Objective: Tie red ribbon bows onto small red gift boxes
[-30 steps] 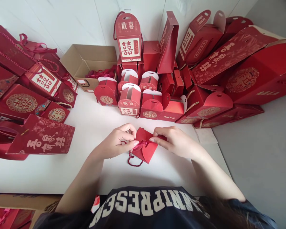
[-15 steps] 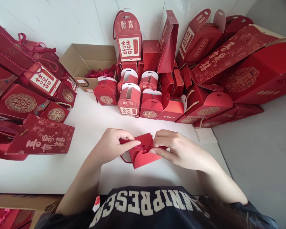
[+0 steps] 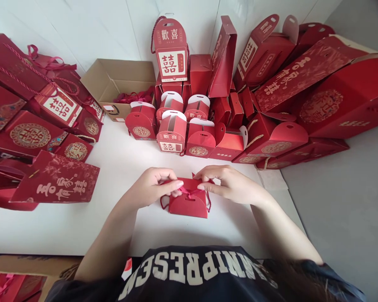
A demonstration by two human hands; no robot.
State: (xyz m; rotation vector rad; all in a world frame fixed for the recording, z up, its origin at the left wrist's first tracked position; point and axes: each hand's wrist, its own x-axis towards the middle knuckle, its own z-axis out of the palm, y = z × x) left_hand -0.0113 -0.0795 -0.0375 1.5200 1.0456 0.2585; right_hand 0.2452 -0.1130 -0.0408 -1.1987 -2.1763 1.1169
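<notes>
A small red gift box [image 3: 188, 206] rests on the white table in front of me, its rounded flap with a slot facing me. Dark red cord loops show at both of its sides. Across its top runs a pinkish-red ribbon [image 3: 189, 193], knotted or crossed near the middle. My left hand [image 3: 159, 186] pinches the ribbon at the left, thumb against bent fingers. On the right, my right hand [image 3: 222, 182] pinches the ribbon's other side between thumb and forefinger. The ribbon's ends are partly hidden by my fingers.
Several small red gift boxes [image 3: 171, 134] stand in rows beyond my hands. An open cardboard box [image 3: 93, 86] with red ribbons inside is behind them to the left. Larger red boxes [image 3: 30, 130] crowd the left, and more [image 3: 321, 105] lean along the grey wall at right.
The box has turned so its flap edge faces me squarely, and it lies flatter. Both hands have shifted slightly, still pinching the ribbon, with the right hand a little further left.
</notes>
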